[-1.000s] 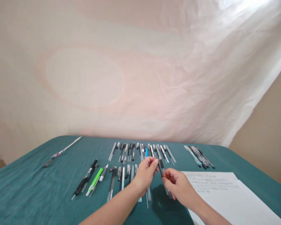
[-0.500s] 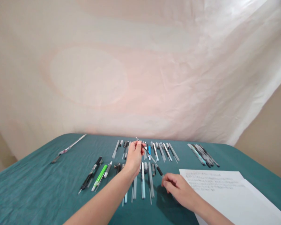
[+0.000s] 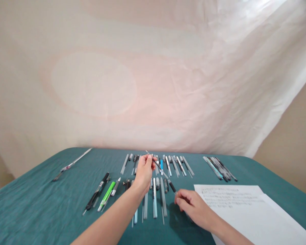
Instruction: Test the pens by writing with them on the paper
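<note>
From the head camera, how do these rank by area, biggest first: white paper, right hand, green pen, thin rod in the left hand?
1. White paper
2. Right hand
3. Green pen
4. Thin rod, partly covered by the left hand

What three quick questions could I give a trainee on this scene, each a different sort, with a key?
1. Which hand pinches the thin pen refill?
2. True or false: the handwritten sheet lies to the right of the bright green pen.
3. Fill in the blank: the right hand holds a clear pen barrel whose grip section is ____.

Key:
1. The left hand.
2. True.
3. Black.
</note>
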The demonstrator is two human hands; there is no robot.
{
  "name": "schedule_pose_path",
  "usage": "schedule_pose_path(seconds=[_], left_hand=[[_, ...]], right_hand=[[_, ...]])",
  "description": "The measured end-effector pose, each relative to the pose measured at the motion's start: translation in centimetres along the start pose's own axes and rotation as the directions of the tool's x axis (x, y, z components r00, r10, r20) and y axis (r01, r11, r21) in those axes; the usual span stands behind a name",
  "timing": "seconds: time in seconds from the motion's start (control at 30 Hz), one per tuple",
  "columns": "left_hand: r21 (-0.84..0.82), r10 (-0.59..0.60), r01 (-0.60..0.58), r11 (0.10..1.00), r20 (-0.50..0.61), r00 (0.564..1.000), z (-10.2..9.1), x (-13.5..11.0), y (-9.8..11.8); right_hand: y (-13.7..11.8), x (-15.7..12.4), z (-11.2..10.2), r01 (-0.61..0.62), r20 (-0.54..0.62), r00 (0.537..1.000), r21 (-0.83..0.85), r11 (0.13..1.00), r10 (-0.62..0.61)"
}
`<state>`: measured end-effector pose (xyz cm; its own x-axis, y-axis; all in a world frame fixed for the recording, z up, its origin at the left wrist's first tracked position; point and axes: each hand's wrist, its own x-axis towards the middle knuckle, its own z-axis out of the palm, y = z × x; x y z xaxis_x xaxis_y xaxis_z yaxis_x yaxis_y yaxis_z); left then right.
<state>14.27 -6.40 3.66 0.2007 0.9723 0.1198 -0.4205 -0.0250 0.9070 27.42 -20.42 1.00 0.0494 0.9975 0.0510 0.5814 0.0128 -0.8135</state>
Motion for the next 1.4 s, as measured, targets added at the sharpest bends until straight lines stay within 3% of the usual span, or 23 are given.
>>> schedule_pose_path(seconds=[0.37, 0.53, 0.67, 0.83, 1.0, 1.2, 1.4], left_hand=[[0.073, 0.001, -0.005, 0.997, 0.05, 0.999, 0.1, -0.2, 0.1], [0.193, -0.051, 0.015, 0.981, 0.183, 0.982, 0.5, -1.1, 0.0], [0.392, -0.138, 0.007, 0.92, 0.307, 0.942, 1.0, -2.3, -0.4], [0.656, -0.153, -0.159, 0.738, 0.392, 0.907, 0.6, -2.9, -0.7], [0.853, -0.145, -0.333, 0.402, 0.418, 0.897, -0.1, -3.7, -0.7], [0.901, -0.172, -0.425, 0.09, 0.434, 0.884, 0.5, -5.0, -0.7], [0.864, -0.202, -0.501, -0.052, 0.482, 0.852, 0.8, -5.2, -0.9]], right_hand=[[0.3, 0.0, 0.1, -0.02, -0.004, 1.0, 0.006, 1.0, 0.02], [0.3, 0.1, 0.2, 0.0, -0.037, 0.999, 0.036, 0.999, 0.001], [0.4, 0.2, 0.3, 0.014, -0.073, 0.997, 0.1, 0.995, -0.007], [1.2, 0.5, 0.5, 0.012, -0.145, 0.989, 0.153, 0.988, 0.01], [1.5, 0.6, 0.7, 0.026, -0.163, 0.987, 0.165, 0.986, 0.001], [1.7, 0.7, 0.9, 0.031, -0.189, 0.982, 0.16, 0.987, 0.0], [1.5, 0.7, 0.8, 0.029, -0.18, 0.984, 0.159, 0.987, 0.0]])
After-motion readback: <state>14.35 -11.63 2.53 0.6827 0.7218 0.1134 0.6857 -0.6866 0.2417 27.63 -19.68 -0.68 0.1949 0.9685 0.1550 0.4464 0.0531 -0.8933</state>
